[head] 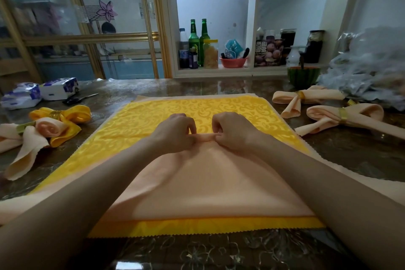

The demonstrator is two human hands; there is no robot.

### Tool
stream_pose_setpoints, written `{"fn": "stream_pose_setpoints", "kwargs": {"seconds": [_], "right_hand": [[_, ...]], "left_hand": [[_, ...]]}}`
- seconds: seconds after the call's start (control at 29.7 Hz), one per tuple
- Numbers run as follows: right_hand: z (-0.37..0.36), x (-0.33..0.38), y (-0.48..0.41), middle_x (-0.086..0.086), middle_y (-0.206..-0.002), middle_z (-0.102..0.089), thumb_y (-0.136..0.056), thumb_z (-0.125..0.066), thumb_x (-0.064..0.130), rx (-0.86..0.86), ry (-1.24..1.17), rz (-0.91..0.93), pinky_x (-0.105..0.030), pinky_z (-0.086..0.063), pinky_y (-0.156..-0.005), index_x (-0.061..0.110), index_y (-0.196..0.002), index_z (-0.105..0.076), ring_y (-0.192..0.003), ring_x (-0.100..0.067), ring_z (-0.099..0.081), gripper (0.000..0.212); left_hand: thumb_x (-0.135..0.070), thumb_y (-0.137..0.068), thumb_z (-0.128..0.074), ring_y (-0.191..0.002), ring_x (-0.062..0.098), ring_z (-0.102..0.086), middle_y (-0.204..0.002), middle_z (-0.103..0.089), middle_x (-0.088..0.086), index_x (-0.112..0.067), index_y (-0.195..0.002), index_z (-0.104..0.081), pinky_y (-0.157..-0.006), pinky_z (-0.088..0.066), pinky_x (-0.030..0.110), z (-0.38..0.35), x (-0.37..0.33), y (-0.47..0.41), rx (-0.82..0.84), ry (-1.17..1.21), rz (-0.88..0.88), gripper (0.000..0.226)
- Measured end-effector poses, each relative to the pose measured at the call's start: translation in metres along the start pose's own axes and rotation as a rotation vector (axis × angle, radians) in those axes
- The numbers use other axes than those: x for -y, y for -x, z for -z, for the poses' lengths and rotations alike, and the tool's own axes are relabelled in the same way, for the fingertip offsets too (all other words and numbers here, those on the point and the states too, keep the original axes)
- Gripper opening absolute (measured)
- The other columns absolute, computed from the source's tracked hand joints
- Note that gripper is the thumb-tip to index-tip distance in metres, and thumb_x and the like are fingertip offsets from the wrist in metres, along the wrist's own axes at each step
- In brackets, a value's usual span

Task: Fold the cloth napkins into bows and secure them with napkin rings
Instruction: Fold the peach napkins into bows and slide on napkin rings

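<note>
Reaching forward with both bare forearms, angled inward from the lower corners to meet near the middle. Pinching with the left hand [175, 132], knuckles up and fingers [191, 126] curled down, on the rolled far edge of the peach napkin [203, 182]. Pinching the same rolled edge with the right hand [232, 132], likewise knuckles up and curled. Held close side by side, wrists low over the cloth, with only a short stretch of the roll showing between.

On my feed I've got scissors [80, 99] next to tissue packs [59, 88] on the left, green bottles [194, 41] behind, cut watermelon [303, 76] right.
</note>
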State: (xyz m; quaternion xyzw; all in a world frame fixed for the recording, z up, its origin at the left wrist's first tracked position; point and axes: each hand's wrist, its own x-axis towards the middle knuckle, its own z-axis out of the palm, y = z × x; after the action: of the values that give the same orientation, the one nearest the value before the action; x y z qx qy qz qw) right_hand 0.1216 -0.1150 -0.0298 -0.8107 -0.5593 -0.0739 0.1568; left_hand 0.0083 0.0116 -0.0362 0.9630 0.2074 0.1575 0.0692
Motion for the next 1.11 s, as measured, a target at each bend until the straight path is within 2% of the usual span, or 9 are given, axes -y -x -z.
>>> {"fn": "stream_pose_setpoints", "kwargs": {"seconds": [0.17,0.4,0.57,0.67,0.78,0.88,0.94,1.01,1.11], "right_hand": [[-0.003,0.002,0.010,-0.004,-0.110,-0.056,-0.087,-0.046,0.008,0.061,0.212,0.185,-0.028,-0.032,-0.081,0.016,-0.104,-0.054,-0.104,-0.022,-0.050,0.021],[-0.008,0.006,0.013,-0.010,-0.119,-0.058,-0.099,-0.040,0.022,0.086,-0.144,-0.057,-0.034,-0.040,-0.086,0.009,-0.113,-0.054,-0.107,-0.025,-0.052,0.023],[-0.021,0.020,0.001,-0.011,-0.154,-0.024,-0.103,-0.025,0.030,0.318,-0.027,0.007,-0.038,-0.017,-0.114,0.014,-0.145,-0.029,-0.142,-0.026,-0.020,0.045],[-0.022,0.009,0.005,-0.004,-0.159,0.002,-0.101,-0.015,0.047,0.449,-0.005,-0.061,-0.042,0.002,-0.117,0.018,-0.151,-0.010,-0.146,-0.021,0.004,0.059],[-0.019,-0.008,0.011,-0.001,-0.159,0.008,-0.100,-0.014,0.048,0.455,-0.044,-0.105,-0.039,0.005,-0.118,0.017,-0.151,-0.004,-0.146,-0.017,0.009,0.061],[-0.017,-0.017,0.017,-0.003,-0.159,0.000,-0.103,-0.018,0.039,0.399,-0.103,-0.099,-0.036,0.001,-0.117,0.014,-0.151,-0.014,-0.146,-0.017,0.002,0.054],[-0.013,-0.017,0.017,-0.007,-0.156,-0.021,-0.103,-0.028,0.031,0.316,-0.192,-0.104,-0.032,-0.012,-0.114,0.009,-0.143,-0.035,-0.144,-0.020,-0.016,0.047],[-0.008,-0.017,0.018,-0.005,-0.140,-0.047,-0.099,-0.043,0.027,0.200,-0.244,-0.114,-0.027,-0.031,-0.100,0.012,-0.129,-0.054,-0.128,-0.020,-0.042,0.035],[-0.003,-0.020,0.019,0.000,-0.116,-0.062,-0.091,-0.057,0.022,0.094,-0.262,-0.114,-0.021,-0.038,-0.083,0.016,-0.109,-0.066,-0.106,-0.015,-0.054,0.021]], "left_hand": [[-0.031,-0.090,-0.057,-0.085,0.016,-0.055,-0.102,-0.060,0.004,-0.013,-0.104,-0.063,-0.068,-0.041,0.026,0.000,-0.007,0.001,0.127,0.170,0.163,0.024],[-0.037,-0.100,-0.029,-0.131,0.027,-0.030,-0.141,-0.035,0.008,-0.021,-0.136,-0.041,-0.104,-0.025,0.036,-0.019,-0.008,0.012,0.096,-0.301,0.071,0.041],[-0.033,-0.102,-0.015,-0.145,0.019,-0.004,-0.159,-0.005,0.002,-0.019,-0.151,-0.007,-0.117,-0.005,0.039,-0.027,-0.008,0.009,0.285,-0.105,0.160,0.051],[-0.041,-0.101,-0.012,-0.146,0.017,0.005,-0.159,0.004,-0.001,-0.025,-0.151,-0.002,-0.116,0.005,0.046,-0.027,-0.002,0.011,0.337,-0.097,0.232,0.053],[-0.048,-0.100,-0.014,-0.145,0.016,0.007,-0.158,0.005,-0.002,-0.028,-0.150,-0.004,-0.115,0.007,0.045,-0.025,0.006,0.012,0.350,-0.079,0.248,0.055],[-0.045,-0.100,-0.020,-0.146,0.016,0.001,-0.159,-0.002,0.000,-0.029,-0.149,-0.017,-0.117,0.001,0.043,-0.020,0.009,0.012,0.334,-0.003,0.210,0.051],[-0.038,-0.101,-0.032,-0.144,0.018,-0.014,-0.156,-0.019,0.002,-0.027,-0.142,-0.037,-0.116,-0.011,0.039,-0.014,0.010,0.012,0.267,0.145,0.186,0.043],[-0.029,-0.098,-0.046,-0.134,0.019,-0.036,-0.145,-0.042,0.002,-0.022,-0.127,-0.056,-0.107,-0.026,0.030,-0.008,0.012,0.014,0.192,0.274,0.166,0.032],[-0.022,-0.093,-0.057,-0.118,0.018,-0.052,-0.125,-0.059,0.001,-0.017,-0.109,-0.067,-0.095,-0.036,0.025,-0.003,0.012,0.014,0.129,0.292,0.140,0.020]]}}
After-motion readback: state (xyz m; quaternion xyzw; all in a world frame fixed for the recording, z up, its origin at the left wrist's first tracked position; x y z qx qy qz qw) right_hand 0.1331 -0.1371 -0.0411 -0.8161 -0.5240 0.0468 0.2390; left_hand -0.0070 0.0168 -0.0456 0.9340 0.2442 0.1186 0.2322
